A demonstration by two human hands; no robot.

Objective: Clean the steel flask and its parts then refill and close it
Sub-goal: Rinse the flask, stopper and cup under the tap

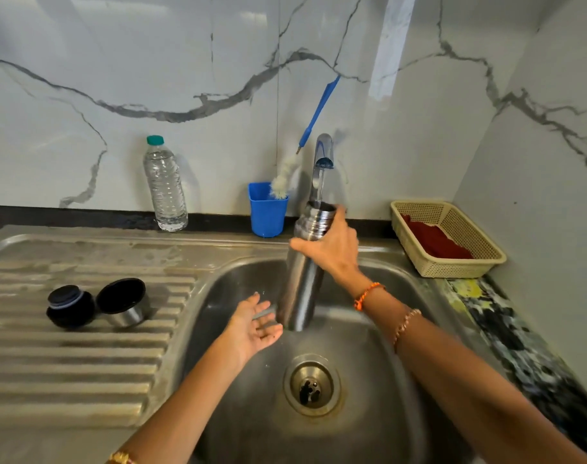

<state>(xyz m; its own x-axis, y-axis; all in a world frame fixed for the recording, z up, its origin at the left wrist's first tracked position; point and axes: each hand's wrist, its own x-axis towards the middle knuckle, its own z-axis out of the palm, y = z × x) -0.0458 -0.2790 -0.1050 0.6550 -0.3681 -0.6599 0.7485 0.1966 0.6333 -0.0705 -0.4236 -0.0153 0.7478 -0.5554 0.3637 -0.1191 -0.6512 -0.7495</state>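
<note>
Marble-walled sink [218,296]: right grip [332,252] clamped round flask [302,279], mouth under tap [324,152] for filling; left grip [255,324] apart, beside base, ready to steady.

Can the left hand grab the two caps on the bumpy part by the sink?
Probably yes. The left hand is open and holds nothing, and the two caps lie on the draining board to its left with nothing between.

Brushed steel flask [302,279] gleams above a dull, water-streaked metal sink [379,363]; the bottle [165,185] is clear plastic, the basket [452,262] woven-look plastic
</note>
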